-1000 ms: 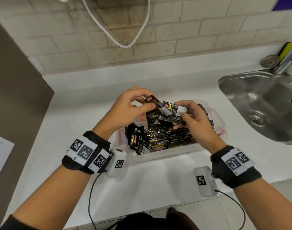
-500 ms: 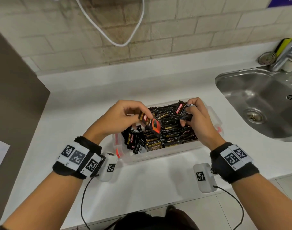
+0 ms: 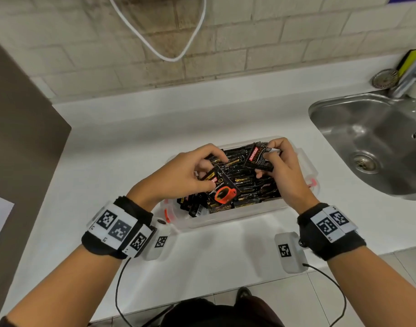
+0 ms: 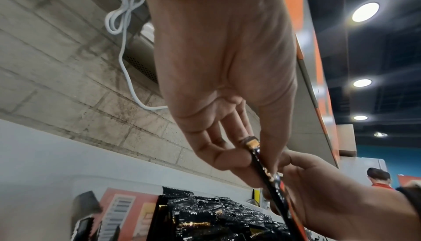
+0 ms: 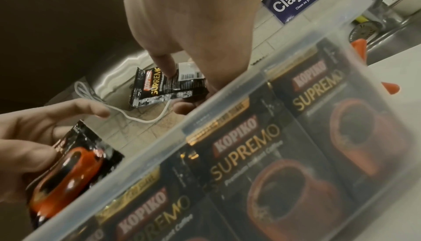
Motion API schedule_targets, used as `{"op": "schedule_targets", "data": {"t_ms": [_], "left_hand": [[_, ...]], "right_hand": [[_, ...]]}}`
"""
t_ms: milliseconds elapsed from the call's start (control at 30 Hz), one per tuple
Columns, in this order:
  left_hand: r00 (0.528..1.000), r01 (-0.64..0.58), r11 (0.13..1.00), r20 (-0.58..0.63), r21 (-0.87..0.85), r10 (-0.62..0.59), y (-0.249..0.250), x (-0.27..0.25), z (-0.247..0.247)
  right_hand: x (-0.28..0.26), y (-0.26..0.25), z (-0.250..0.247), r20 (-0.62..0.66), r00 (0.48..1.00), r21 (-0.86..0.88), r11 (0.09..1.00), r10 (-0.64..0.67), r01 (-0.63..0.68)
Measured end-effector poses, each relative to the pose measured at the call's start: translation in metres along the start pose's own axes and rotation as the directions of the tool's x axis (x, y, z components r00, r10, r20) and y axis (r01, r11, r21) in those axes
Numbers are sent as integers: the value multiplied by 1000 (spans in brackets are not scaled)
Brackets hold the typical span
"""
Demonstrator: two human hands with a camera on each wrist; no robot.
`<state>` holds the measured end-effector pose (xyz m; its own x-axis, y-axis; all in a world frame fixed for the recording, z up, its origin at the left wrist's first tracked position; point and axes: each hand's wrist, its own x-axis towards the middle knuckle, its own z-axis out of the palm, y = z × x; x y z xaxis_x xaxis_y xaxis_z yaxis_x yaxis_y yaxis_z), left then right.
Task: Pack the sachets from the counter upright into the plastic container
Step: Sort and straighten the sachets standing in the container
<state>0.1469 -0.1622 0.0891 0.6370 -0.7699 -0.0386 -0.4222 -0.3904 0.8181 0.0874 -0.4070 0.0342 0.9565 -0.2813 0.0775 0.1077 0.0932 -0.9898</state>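
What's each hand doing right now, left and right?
Left hand: pinching a sachet with the orange cup print over the plastic container.
Right hand: pinching a second sachet above the container's far side.

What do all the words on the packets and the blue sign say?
"KOPIKO SUPREMO": on the sachets packed behind the plastic container wall.
"KOPIKO SUPREMO": on the sachet the right hand pinches.
"ClayGo", "Clean as you go": on the blue sign.
Small print under SUPREMO, the barcode numbers and the sign's top line: too blurred to read.
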Motion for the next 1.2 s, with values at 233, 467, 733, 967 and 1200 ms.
{"op": "schedule_targets", "data": {"t_ms": [233,467,733,967,1200], "left_hand": [[989,37,976,131,214,-66,-2,7,13],[983,9,964,175,266,-58,-5,10,22],[986,28,940,144,341,-81,-10,12,36],[989,15,961,137,276,-55,-9,11,33],[969,-201,914,-69,352,239,28,20,7]], "right_hand": [[0,-1,5,8,1000,23,1000,0,0],[0,-1,4,15,1000,14,1000,-5,5],[1,-1,2,2,998,-76,995,-67,67],[-3,-4,0,46,998,-116,992,-52,57],[-3,-26,-4,232,952,98,969,198,-225]]}}
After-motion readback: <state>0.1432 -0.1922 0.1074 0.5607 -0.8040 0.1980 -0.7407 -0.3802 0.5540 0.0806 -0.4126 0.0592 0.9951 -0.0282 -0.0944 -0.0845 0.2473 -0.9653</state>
